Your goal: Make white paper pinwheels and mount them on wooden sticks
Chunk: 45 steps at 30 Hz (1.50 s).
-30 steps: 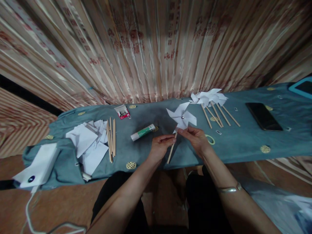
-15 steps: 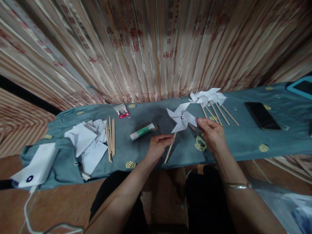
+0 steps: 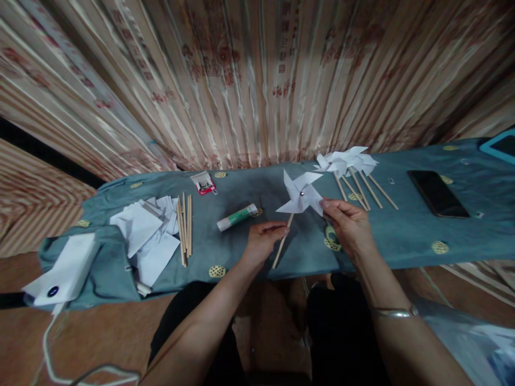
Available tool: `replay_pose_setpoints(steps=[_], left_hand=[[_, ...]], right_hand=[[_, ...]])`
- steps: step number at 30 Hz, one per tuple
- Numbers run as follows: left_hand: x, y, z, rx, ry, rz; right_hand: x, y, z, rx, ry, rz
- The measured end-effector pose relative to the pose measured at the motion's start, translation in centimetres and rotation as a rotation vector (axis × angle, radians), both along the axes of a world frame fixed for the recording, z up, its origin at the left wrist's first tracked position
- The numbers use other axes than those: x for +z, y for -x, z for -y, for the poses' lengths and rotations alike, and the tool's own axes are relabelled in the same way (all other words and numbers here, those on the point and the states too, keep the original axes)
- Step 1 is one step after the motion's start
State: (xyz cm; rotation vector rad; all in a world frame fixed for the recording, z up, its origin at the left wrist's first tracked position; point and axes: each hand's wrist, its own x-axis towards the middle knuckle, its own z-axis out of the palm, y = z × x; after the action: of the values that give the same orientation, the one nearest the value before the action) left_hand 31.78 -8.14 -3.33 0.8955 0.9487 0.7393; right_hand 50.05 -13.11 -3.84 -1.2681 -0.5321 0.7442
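Note:
A white paper pinwheel (image 3: 301, 194) on a thin wooden stick is held over the blue-grey cloth (image 3: 386, 236) in front of me. My left hand (image 3: 263, 242) pinches the stick near its middle, fingers closed around it. My right hand (image 3: 348, 225) touches the right-hand blade of the pinwheel with its fingertips, fingers curled. Green-handled scissors (image 3: 330, 237) lie on the cloth, partly hidden under my right hand.
Several finished pinwheels (image 3: 348, 161) lie at the back right. A glue stick (image 3: 236, 217), a bundle of wooden sticks (image 3: 184, 228), a heap of white paper (image 3: 145, 236), a small red packet (image 3: 204, 184) and a black phone (image 3: 438, 193) lie on the cloth. A curtain hangs behind.
My right hand moved from the base of the pinwheel up to its right-hand blade. The pinwheel's blades have turned. My left hand keeps its hold on the stick.

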Motion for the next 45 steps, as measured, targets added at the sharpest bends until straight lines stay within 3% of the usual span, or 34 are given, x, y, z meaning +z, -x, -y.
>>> replay_pose_setpoints(steps=[18, 30, 45], left_hand=[[0.1, 0.0, -0.1, 0.040, -0.017, 0.009], [0.0, 0.0, 0.0, 0.034, -0.014, -0.013], [0.0, 0.1, 0.1, 0.002, -0.032, -0.005]], right_hand=[[0.5, 2.8, -0.4, 0.094, 0.008, -0.048], [-0.2, 3.3, -0.3, 0.185, -0.008, 0.031], [0.3, 4.1, -0.4, 0.214, 0.027, 0.078]])
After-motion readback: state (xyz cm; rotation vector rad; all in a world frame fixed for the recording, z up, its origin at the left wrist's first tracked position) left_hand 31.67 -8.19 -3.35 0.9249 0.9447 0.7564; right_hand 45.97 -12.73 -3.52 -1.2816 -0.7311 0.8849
